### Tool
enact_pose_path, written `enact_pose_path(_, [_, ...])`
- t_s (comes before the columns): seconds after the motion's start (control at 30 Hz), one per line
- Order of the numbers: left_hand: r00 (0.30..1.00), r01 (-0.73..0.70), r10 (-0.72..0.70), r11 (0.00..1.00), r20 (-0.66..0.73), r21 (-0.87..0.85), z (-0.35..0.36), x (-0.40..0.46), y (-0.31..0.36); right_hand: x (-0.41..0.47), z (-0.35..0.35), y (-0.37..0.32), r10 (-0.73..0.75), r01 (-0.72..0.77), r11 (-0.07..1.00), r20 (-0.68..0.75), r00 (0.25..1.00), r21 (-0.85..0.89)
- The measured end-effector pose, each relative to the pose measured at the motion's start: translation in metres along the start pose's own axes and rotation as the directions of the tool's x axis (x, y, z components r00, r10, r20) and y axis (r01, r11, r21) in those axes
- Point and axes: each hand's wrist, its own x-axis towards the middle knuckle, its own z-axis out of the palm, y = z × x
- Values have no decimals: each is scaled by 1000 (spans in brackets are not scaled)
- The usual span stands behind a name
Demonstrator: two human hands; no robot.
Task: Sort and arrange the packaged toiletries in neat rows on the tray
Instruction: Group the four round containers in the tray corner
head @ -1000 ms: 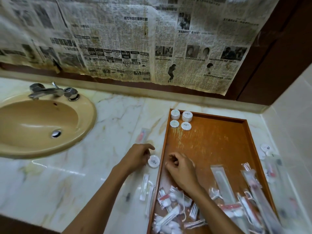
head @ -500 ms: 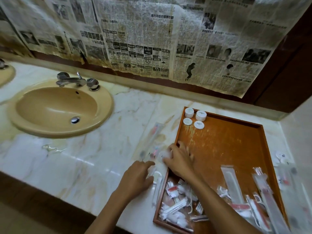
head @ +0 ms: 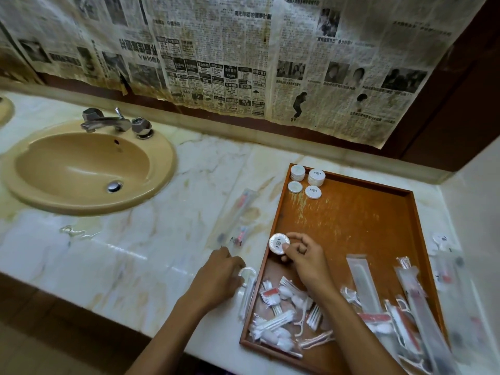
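Right hand pinches round soap disc over tray; disc stacks lie far ahead. Left hand curled on counter, grip unclear.

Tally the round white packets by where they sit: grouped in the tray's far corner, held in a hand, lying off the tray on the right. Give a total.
Far-left corner of the tray, visible tops, two of them on stacks: 4
Pinched in the right hand: 1
On the counter right of the tray, blurred: 1
Total: 6
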Motion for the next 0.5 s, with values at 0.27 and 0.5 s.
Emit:
enact_pose_path(0.27, [994, -57, 61, 997, -88, 43, -7, -3, 2, 0, -13, 3, 40, -42, 999, 66, 997, 32])
enact_pose_path(0.5, [995, -62, 44, 977, -92, -203, -13, -6, 16, -2, -23, 5, 85, -90, 976, 34, 996, 200])
